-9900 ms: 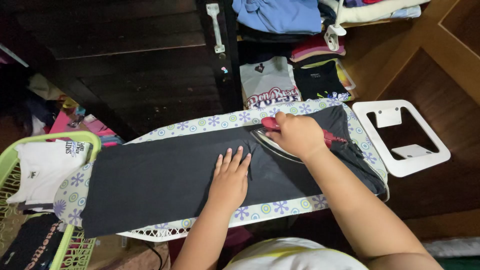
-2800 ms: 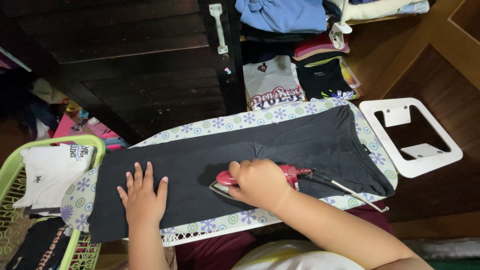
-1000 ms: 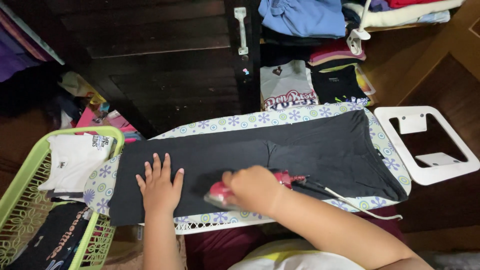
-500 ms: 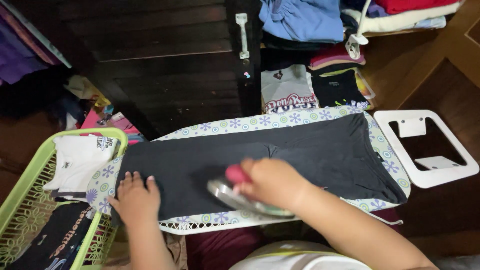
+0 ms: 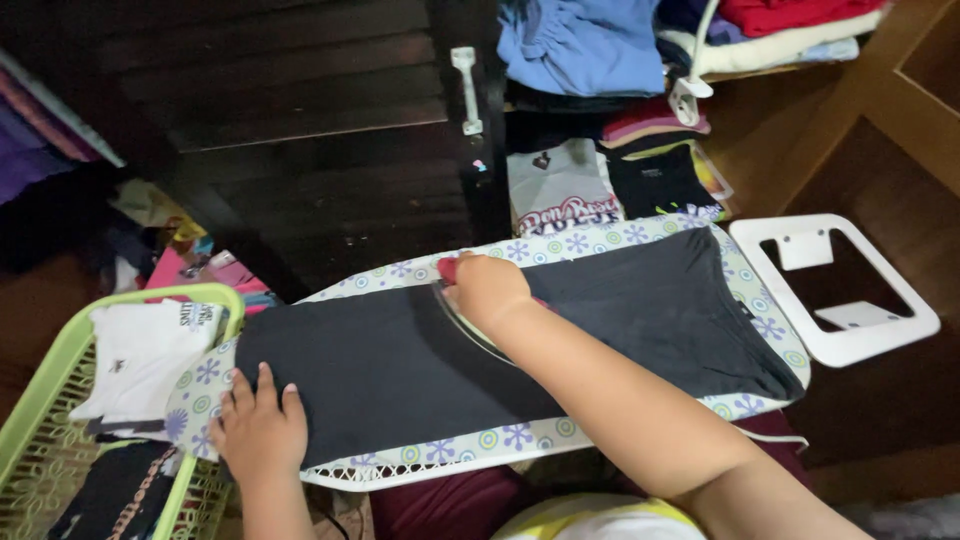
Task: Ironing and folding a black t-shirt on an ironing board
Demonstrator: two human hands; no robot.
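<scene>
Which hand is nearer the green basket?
Left. The left hand presses the dark garment right beside the basket; the right hand holds the iron mid-board, farther off.

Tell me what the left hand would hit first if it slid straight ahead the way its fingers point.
The left hand lies flat on the dark garment, fingers aimed at the board's far edge. It would likely cross more cloth, then the flowered cover; nothing else shows there.

A lime-green plastic laundry basket point(image 5: 60, 350) is seen at the left, a folded white printed T-shirt point(image 5: 140, 350) laid in it. A dark wooden cabinet door point(image 5: 300, 120) stands behind. Folded clothes — a blue garment point(image 5: 570, 45), a grey printed shirt point(image 5: 555, 190) — are stacked beyond. A white metal iron rest point(image 5: 835, 290) is seen at the right.
</scene>
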